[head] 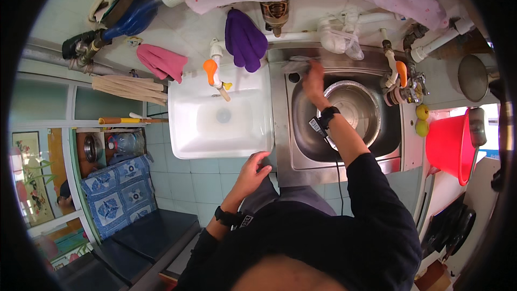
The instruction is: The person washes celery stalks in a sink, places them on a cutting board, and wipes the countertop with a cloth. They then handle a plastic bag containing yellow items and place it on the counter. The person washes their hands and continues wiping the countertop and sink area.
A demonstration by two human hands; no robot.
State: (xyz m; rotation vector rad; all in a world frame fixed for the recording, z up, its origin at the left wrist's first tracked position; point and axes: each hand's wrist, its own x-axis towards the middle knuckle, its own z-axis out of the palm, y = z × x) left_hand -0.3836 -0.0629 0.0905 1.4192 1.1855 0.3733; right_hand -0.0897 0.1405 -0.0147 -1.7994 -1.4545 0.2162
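Note:
My right hand (pixel 314 83) is stretched over the back left corner of the stainless steel sink (pixel 283 137). Its fingers are on a crumpled grey cloth (pixel 297 66) lying at the sink's back ledge; both look blurred. Below the right wrist, a round metal basin (pixel 355 105) with water in it sits in the sink bowl. My left hand (pixel 250 173) holds nothing, its thumb and fingers apart, close to the front right corner of the white sink (pixel 190 129).
An orange-handled tap (pixel 210 72) reaches over the white sink; another orange-handled tap (pixel 402 73) stands right of the steel one. A purple cloth (pixel 245 40) and a pink cloth (pixel 162 61) hang behind. To the right are a red bucket (pixel 446 141) and two yellow-green fruits (pixel 422 119).

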